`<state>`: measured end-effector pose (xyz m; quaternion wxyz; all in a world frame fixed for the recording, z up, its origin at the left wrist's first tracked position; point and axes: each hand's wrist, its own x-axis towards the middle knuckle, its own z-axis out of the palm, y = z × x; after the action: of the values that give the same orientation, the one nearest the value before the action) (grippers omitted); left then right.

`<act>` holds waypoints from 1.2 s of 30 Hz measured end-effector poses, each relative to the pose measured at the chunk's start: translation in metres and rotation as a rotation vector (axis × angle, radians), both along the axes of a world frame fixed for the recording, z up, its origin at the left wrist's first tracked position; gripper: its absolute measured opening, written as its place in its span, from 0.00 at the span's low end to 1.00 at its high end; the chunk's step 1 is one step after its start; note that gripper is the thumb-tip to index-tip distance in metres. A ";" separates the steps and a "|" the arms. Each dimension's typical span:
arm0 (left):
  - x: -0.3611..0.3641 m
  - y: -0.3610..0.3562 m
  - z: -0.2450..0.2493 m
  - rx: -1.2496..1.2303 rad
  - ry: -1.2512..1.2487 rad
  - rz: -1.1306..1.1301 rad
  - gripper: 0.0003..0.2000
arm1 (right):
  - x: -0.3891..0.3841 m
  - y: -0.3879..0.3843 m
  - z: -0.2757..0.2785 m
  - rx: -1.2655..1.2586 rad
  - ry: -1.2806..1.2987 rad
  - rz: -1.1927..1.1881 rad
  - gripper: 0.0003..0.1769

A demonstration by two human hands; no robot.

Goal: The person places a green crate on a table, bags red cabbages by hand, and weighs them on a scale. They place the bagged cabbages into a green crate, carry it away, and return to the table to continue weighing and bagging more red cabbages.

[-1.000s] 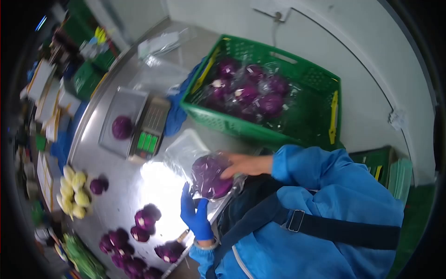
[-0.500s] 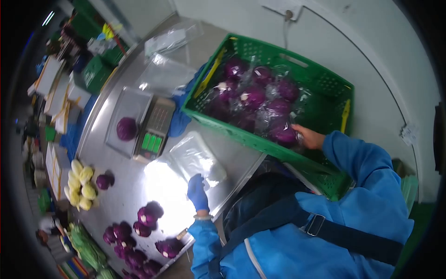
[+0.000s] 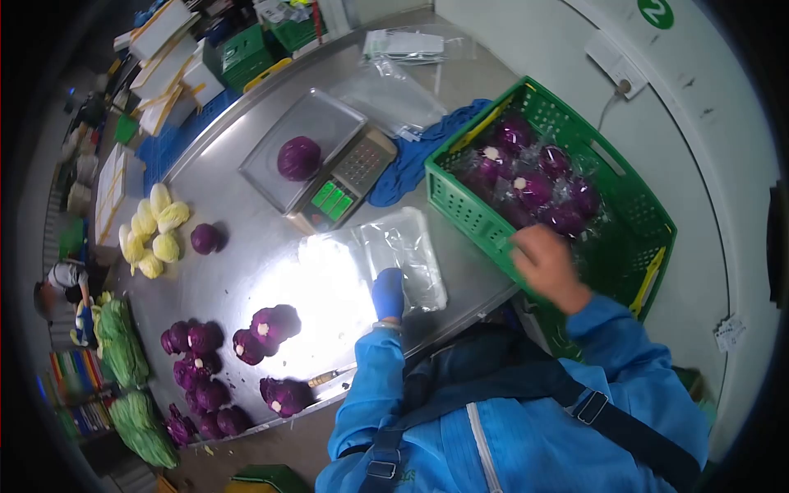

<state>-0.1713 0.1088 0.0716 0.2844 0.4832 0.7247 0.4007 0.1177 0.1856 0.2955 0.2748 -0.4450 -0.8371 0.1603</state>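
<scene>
Clearing the green crate calls for keeping my open right hand, loosely curled, above its rim; on the steel table, clear bags need light pressure from my gloved left hand, pinch untellable; wrapped purple cabbages lie glossy inside the crate, pale stems showing.

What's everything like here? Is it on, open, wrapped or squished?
Scale, display lit
Cabbage on the scale, unwrapped
Crate, open, partly filled
Cabbages in the crate, bagged
Clear bags, lying flat
Blue cloth, crumpled
Plug, in its socket
Left hand, gloved, on bags
Right hand, bare, over the crate
</scene>
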 end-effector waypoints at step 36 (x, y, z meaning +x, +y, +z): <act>-0.100 -0.122 0.058 -0.142 -0.099 -0.143 0.17 | -0.224 -0.050 -0.119 -2.025 0.976 0.409 0.50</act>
<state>-0.2717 -0.0136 0.1296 0.3812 0.4918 0.6999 0.3507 -0.1060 0.1353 0.1765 0.0544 -0.2077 -0.1844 0.9591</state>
